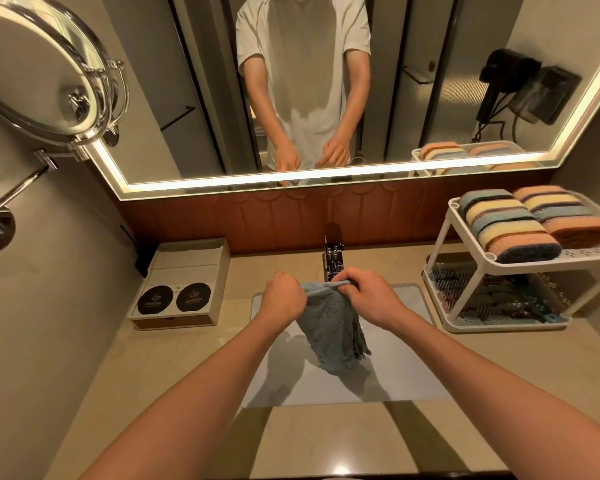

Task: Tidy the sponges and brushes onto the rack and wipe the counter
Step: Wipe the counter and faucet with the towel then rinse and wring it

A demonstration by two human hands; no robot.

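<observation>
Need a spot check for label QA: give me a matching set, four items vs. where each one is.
Items
1. blue cloth
2. striped sponges
3. box with two black discs
4. faucet

Places
A. top shelf of the white rack
B. on the counter, left of the sink
C. held over the sink by left hand and right hand
D. behind the sink

Pairs: 1-C, 2-A, 3-B, 4-D

The beige worktop [326, 441] lies before me, with a pale rectangular basin [406, 375] sunk in its middle and a chrome tap [333, 254] at the basin's back edge. On my left a low box [187, 268] sits near the wall, with two black discs [155, 299] on top. On my right stands a white two-tier rack [520, 266], with two striped sponges [510, 225] side by side on its upper shelf.
</observation>
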